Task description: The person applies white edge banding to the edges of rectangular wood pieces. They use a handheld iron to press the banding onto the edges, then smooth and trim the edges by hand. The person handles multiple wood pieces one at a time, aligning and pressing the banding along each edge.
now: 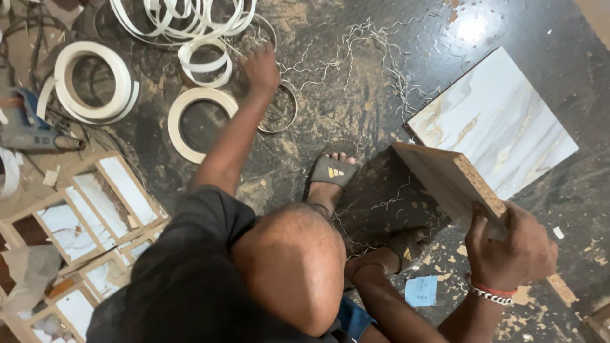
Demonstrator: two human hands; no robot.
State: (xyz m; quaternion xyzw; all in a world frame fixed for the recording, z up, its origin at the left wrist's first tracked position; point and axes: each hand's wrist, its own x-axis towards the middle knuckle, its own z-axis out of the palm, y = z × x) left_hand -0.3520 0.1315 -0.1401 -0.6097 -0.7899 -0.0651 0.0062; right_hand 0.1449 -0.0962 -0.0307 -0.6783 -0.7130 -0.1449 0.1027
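My left hand (260, 67) reaches far forward over the dusty floor, its fingers curled on a thin pale edge-band loop (287, 114) beside the white edge-band rolls (194, 114). My right hand (508, 249), with a red and silver bracelet at the wrist, grips the near end of a chipboard panel (445, 174). The panel stands on edge and is tilted, with its raw particle edge showing. My knee (292, 267) and sandalled foot (333, 171) lie between the two hands.
A marble-patterned board (495, 121) lies flat behind the chipboard panel. A power drill (25, 130) lies at the far left by more tape rolls (95, 82). Framed marble-faced pieces (95, 209) are stacked lower left. Curly shavings (375, 44), sawdust and a blue paper scrap (420, 291) litter the floor.
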